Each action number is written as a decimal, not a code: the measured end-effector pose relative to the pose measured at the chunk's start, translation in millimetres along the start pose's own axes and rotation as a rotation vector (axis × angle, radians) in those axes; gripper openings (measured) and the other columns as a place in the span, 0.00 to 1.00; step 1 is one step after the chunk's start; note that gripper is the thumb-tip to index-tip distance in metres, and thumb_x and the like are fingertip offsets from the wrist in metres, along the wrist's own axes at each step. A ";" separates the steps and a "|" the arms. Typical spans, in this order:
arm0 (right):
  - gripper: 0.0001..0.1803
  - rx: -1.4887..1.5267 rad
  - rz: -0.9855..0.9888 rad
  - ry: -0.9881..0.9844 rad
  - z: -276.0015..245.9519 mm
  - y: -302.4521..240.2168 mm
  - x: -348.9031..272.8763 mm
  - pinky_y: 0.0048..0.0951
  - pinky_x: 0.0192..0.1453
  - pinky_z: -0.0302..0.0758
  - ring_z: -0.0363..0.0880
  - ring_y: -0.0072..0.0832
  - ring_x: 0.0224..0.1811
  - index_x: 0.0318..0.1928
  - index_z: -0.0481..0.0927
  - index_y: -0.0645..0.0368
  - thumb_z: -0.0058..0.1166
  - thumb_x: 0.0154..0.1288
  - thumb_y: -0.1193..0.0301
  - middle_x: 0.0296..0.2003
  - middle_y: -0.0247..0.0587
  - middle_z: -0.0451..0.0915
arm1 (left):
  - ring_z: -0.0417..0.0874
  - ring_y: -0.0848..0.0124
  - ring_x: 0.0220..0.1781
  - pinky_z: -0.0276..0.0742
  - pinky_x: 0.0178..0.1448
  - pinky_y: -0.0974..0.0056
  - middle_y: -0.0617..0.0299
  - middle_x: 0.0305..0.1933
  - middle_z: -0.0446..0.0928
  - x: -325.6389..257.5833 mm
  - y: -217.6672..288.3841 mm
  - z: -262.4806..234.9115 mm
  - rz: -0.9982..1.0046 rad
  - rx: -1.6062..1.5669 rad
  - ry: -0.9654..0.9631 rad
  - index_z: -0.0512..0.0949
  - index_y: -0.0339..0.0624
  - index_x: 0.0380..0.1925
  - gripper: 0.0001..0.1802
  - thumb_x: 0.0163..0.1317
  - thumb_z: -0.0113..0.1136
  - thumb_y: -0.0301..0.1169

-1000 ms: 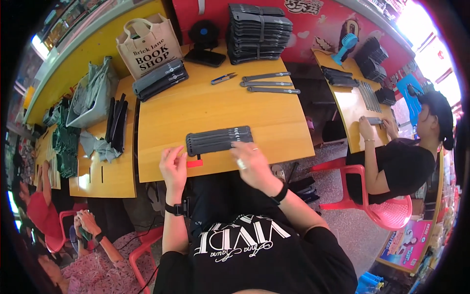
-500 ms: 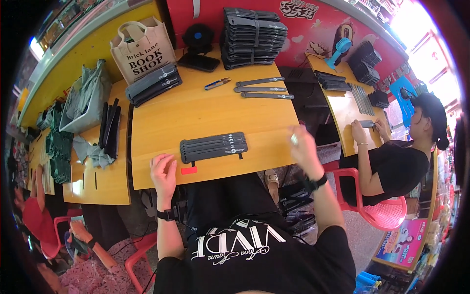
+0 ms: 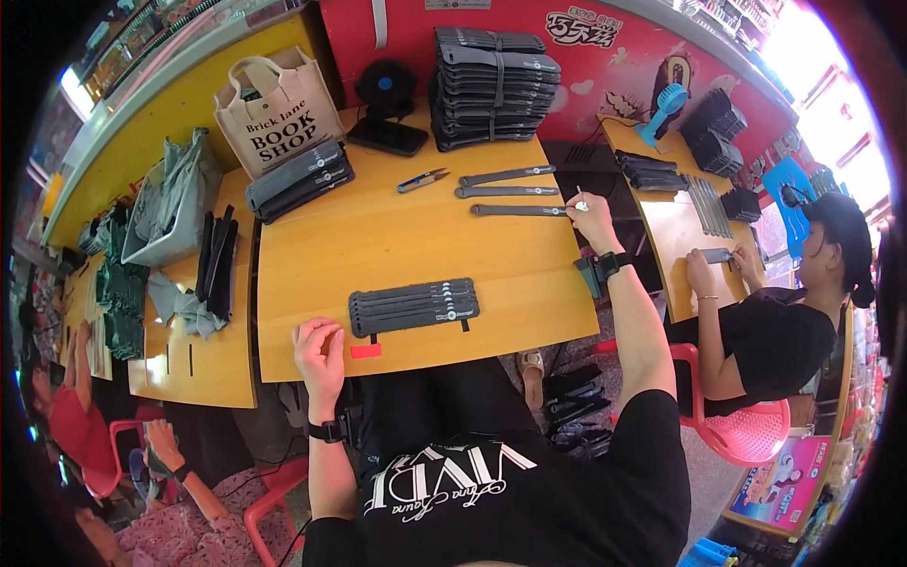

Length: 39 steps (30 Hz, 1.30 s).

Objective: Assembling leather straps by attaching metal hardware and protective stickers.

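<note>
L hand [image 3: 319,348] loosely curled, nothing visibly held, nr red piece [image 3: 366,351]; overlapped strips [image 3: 413,307] on table [image 3: 378,250]; nearest loose strip [image 3: 518,211], its rt end at R hand [image 3: 592,217], pinch unclear. Firm end-pinch prob. best for control.

Smooth, wood-look tabletop [image 3: 425,246] — softly glossy, matt cloth-like strips [image 3: 408,310], canvas-like tote bag [image 3: 283,118], shiny plastic chair [image 3: 751,430]

A small handwork workshop, it seems: people [image 3: 763,333] sit on pink plastic chairs [image 3: 751,427] at separate wooden worktops [image 3: 406,246], with a tied stack of matching grey pieces [image 3: 494,90], a bin [image 3: 154,248] heaped with grey cloth [image 3: 175,194] and a pair of snips [image 3: 422,180] set out on them
</note>
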State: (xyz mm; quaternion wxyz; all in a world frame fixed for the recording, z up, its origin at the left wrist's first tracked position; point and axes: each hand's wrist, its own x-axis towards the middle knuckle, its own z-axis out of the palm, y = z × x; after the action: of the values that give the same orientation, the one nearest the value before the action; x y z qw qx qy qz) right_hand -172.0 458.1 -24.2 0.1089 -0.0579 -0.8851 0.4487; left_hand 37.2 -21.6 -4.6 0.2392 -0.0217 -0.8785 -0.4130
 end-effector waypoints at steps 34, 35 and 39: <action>0.05 0.392 -0.020 -0.354 41.7 -142.2 -243.7 0.17 0.25 0.67 0.72 0.13 0.22 0.35 0.80 0.64 0.57 0.58 0.83 0.22 0.30 0.75 | 0.77 0.81 0.27 0.71 0.28 0.77 0.63 0.34 0.79 -34.4 40.7 -26.7 -0.618 -0.672 -0.363 0.82 0.34 0.36 0.05 0.60 0.61 0.21; 0.04 0.425 0.117 -0.362 46.8 -139.9 -242.5 0.17 0.25 0.67 0.71 0.13 0.21 0.36 0.81 0.64 0.59 0.59 0.80 0.20 0.29 0.74 | 0.77 0.81 0.27 0.70 0.28 0.77 0.63 0.33 0.79 -31.3 35.0 -27.9 -0.690 -0.668 -0.369 0.82 0.34 0.35 0.05 0.60 0.61 0.21; 0.05 0.443 0.188 -0.395 59.4 -139.3 -232.5 0.17 0.24 0.66 0.70 0.12 0.20 0.37 0.81 0.63 0.59 0.59 0.78 0.19 0.28 0.74 | 0.77 0.81 0.27 0.71 0.28 0.77 0.63 0.33 0.80 -24.5 20.8 -13.0 -0.606 -0.651 -0.301 0.81 0.34 0.38 0.07 0.60 0.61 0.20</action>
State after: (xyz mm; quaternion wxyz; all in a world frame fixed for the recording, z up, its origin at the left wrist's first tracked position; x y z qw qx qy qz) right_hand 38.2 282.8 21.4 -0.0970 -0.0262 -0.7606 0.6415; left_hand 69.0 -13.5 6.6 -0.0414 0.1025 -0.6950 -0.7105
